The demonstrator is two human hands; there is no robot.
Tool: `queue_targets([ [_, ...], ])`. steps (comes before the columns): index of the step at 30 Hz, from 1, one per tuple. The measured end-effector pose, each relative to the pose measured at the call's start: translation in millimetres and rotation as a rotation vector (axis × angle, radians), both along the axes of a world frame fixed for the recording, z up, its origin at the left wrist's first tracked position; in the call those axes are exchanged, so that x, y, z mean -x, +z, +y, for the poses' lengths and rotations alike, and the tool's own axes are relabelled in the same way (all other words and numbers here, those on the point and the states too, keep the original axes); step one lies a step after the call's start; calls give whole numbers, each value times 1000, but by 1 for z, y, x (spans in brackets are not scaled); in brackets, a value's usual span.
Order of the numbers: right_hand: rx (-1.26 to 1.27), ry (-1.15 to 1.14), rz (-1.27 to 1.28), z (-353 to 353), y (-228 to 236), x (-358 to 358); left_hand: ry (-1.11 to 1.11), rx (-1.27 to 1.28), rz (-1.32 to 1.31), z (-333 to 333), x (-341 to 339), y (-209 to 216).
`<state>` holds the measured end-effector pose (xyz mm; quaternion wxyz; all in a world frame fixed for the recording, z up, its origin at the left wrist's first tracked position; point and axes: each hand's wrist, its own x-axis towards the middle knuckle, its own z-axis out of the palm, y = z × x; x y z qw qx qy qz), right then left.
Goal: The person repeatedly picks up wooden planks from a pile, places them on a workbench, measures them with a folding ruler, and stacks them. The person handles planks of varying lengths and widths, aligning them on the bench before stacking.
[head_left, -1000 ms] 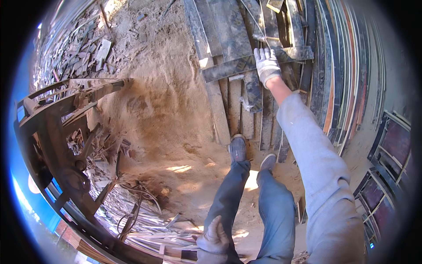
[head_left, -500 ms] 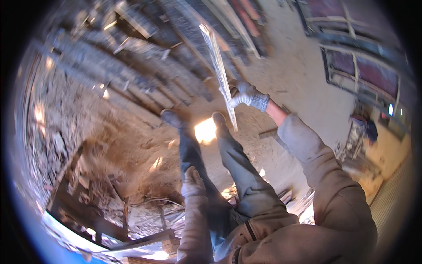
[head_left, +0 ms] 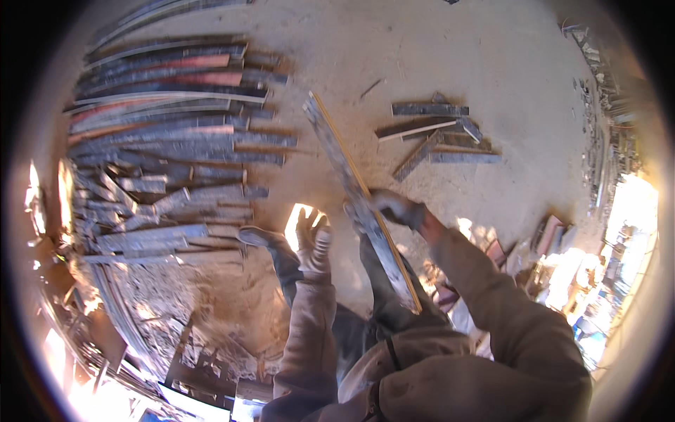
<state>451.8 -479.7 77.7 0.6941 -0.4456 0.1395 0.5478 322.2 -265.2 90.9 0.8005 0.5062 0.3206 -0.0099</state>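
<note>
Plank gripped near its middle, long axis running up-left to lower-right

Gripping the long grey plank (head_left: 355, 190) with the gloved right hand (head_left: 394, 207), fingers closed around it. Hovering just beside, to the left: the gloved left hand (head_left: 313, 239), open, raised, not touching. Lying well apart on sandy ground: the stacked planks (head_left: 169, 133)

Sandy ground (head_left: 450, 56) with a long row of weathered planks (head_left: 169, 133) and a small plank heap (head_left: 439, 133).

We stand in an outdoor timber salvage yard: a sandy dirt ground (head_left: 450, 56), rows of weathered grey wooden planks (head_left: 169, 126), and a smaller heap of grey boards (head_left: 436, 133).
</note>
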Motion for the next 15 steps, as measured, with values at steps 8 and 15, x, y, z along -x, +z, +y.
queue_targets([
  [8,331,258,-515,-240,116,-36,-329,187,-234,-177,-165,104],
  [15,757,207,-854,-329,114,-62,-650,240,-471,-302,-259,133],
])
